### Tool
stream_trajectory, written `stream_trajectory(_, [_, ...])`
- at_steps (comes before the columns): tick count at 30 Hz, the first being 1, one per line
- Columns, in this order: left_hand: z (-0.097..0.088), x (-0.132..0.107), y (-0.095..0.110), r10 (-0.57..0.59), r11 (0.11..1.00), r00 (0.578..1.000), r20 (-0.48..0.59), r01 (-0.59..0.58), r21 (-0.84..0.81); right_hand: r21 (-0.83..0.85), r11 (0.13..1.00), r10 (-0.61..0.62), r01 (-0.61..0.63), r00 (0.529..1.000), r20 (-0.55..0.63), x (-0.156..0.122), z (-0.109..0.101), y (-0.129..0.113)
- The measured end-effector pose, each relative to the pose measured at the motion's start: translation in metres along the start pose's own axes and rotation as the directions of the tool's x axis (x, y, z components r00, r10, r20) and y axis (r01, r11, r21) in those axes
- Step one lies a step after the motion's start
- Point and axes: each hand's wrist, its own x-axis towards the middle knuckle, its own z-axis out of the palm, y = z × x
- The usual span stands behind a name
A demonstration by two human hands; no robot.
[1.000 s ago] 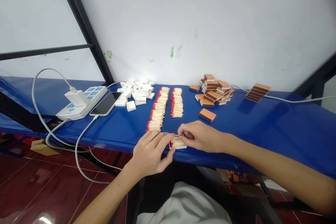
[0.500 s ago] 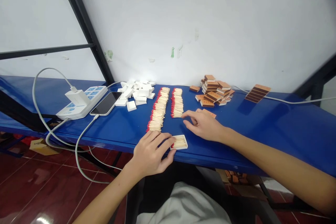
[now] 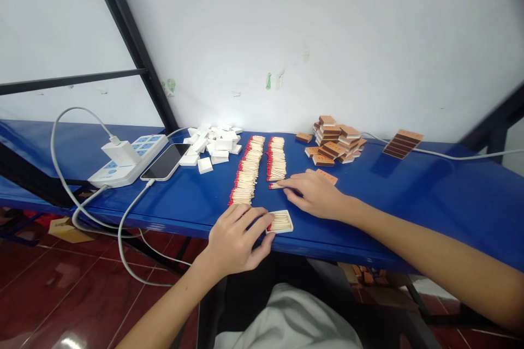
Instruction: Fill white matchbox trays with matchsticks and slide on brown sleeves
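Note:
A small white tray filled with matches point(image 3: 281, 221) lies near the front edge of the blue table point(image 3: 409, 202). My left hand point(image 3: 237, 240) rests beside it, fingertips holding its left end. My right hand point(image 3: 315, 192) lies farther back, its fingers pinching a few matches point(image 3: 276, 186) at the near end of the right row of red-tipped matches point(image 3: 276, 159). A second, longer row of matches point(image 3: 246, 170) runs alongside on the left. A single orange matchbox sleeve point(image 3: 327, 175) peeks out just behind my right hand.
A heap of white inner trays point(image 3: 213, 146) sits at the back left, next to a phone point(image 3: 165, 162) and a power strip point(image 3: 129, 158) with cables. A pile of orange matchboxes point(image 3: 335, 140) and a fanned stack point(image 3: 402, 143) stand at the back right.
My right hand left the filled tray, moved back to the right row of matches and closed its fingers on a few. My left hand stayed by the tray.

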Motion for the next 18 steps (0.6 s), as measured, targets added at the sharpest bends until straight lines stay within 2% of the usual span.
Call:
stream_trajectory(6, [-0.001,0.0005,0.0007,0.001,1.0,1.0,0.008,-0.001,0.005,0.06,0.998,-0.007,0.007,1.0,0.006,-0.0035,-0.0005,-0.002])
stream_trajectory(10, [-0.0013,0.0014,0.0011,0.002,1.0,1.0,0.005,-0.002,0.016,0.099,0.995,-0.028,0.031,0.999,-0.035,-0.0056,-0.001,-0.0016])
stream_trajectory(18, [-0.0024,0.0033,0.0016,0.004,1.0,1.0,-0.001,-0.004,0.023,0.057,0.997,-0.05,0.05,0.999,-0.012,-0.0064,-0.0052,-0.004])
